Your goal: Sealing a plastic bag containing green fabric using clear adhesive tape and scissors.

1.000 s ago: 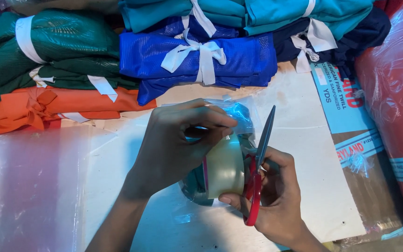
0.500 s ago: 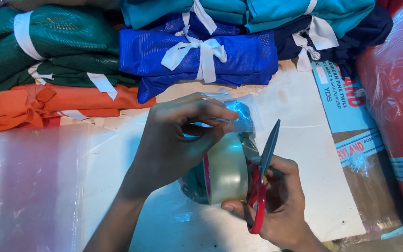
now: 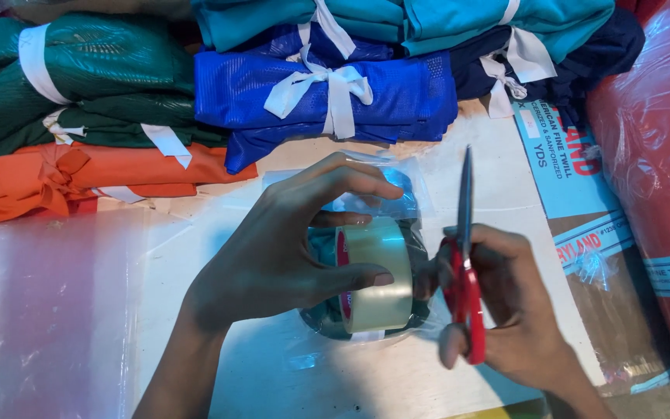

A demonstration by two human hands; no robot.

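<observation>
My left hand (image 3: 288,252) grips a roll of clear packing tape (image 3: 378,273) with a red core, held upright over a clear plastic bag (image 3: 381,198) with dark teal cloth inside. My right hand (image 3: 509,310) holds red-handled scissors (image 3: 464,264), blades closed and pointing away from me, just right of the roll. The right thumb touches the tape roll's edge. The bag lies on a white sheet (image 3: 498,194) covering the table.
Bundles of folded cloth tied with white strips lie along the far side: green (image 3: 87,70), orange (image 3: 94,174), blue (image 3: 327,97), teal (image 3: 428,23). A clear plastic sheet (image 3: 48,302) lies at left. A red plastic-wrapped fabric roll (image 3: 661,178) and a printed cardboard box (image 3: 583,202) sit at right.
The scissors have swung upright and shifted right, away from the tape roll. My left hand has kept its grip on the roll, turning it slightly.
</observation>
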